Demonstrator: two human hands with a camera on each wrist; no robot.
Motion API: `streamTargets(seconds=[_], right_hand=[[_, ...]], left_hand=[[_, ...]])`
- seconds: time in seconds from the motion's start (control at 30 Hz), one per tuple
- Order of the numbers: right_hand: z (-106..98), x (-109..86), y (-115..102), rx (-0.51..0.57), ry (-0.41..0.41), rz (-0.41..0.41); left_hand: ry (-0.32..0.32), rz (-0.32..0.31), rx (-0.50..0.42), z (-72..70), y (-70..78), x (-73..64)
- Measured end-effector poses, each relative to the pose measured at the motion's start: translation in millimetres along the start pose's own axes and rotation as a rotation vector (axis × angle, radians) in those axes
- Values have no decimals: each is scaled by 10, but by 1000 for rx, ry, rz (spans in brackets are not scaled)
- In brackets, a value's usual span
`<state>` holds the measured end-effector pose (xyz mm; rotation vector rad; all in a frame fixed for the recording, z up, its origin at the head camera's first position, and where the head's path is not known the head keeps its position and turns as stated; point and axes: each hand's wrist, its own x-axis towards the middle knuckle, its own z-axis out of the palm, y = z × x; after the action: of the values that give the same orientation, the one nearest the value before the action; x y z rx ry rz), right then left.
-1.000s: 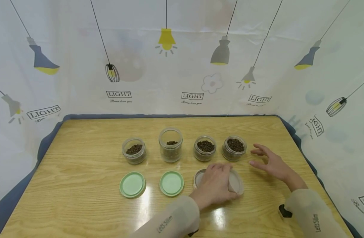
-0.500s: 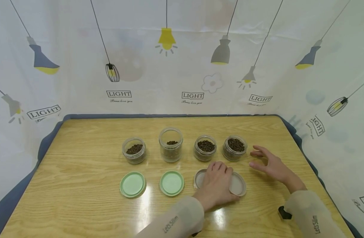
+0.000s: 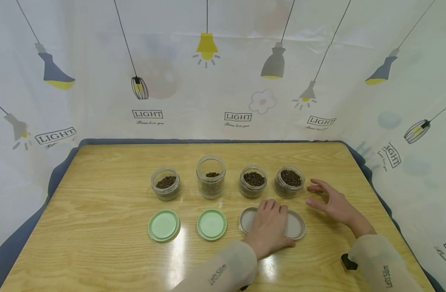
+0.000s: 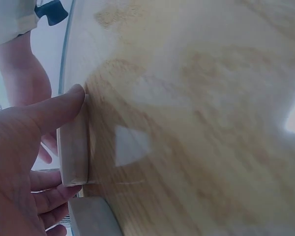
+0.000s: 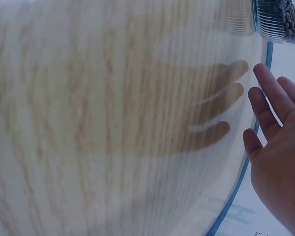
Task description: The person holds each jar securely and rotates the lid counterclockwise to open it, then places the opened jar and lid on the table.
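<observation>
My left hand [image 3: 269, 227] pinches the rim of the rightmost pale grey jar lid [image 3: 296, 225] between thumb and fingers. That lid [image 4: 73, 147] lies at the table surface in the left wrist view, beside a second pale lid [image 4: 93, 216]. In the head view the hand partly covers both, and the second lid [image 3: 246, 221] shows to its left. My right hand [image 3: 332, 205] hovers with relaxed, spread fingers, holding nothing. It is just right of the rightmost glass jar [image 3: 289, 182], which contains dark brown beans and has no lid on.
Three more uncovered glass jars with beans stand in the back row: one short [image 3: 253, 182], one tall [image 3: 211, 178], one short at left [image 3: 166, 184]. Two green lids [image 3: 164, 226] lie in front of the left jars. A patterned curtain [image 3: 194, 97] encloses the wooden table [image 3: 99, 227].
My left hand has slid slightly right with the grey lid, which was tilted and now lies flatter on the table. My right hand has hardly moved.
</observation>
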<state>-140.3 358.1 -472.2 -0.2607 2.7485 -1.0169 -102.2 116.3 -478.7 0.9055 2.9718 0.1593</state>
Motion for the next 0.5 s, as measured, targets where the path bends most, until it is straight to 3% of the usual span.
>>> streamTargets(seconds=[0.27,0.5], right_hand=[[2,6,-9,8,0,-1],[16,4,19,7,2,5]], left_hand=[[15,-20,37,20,27,8],[12,-14,-30,6,-22,-31]])
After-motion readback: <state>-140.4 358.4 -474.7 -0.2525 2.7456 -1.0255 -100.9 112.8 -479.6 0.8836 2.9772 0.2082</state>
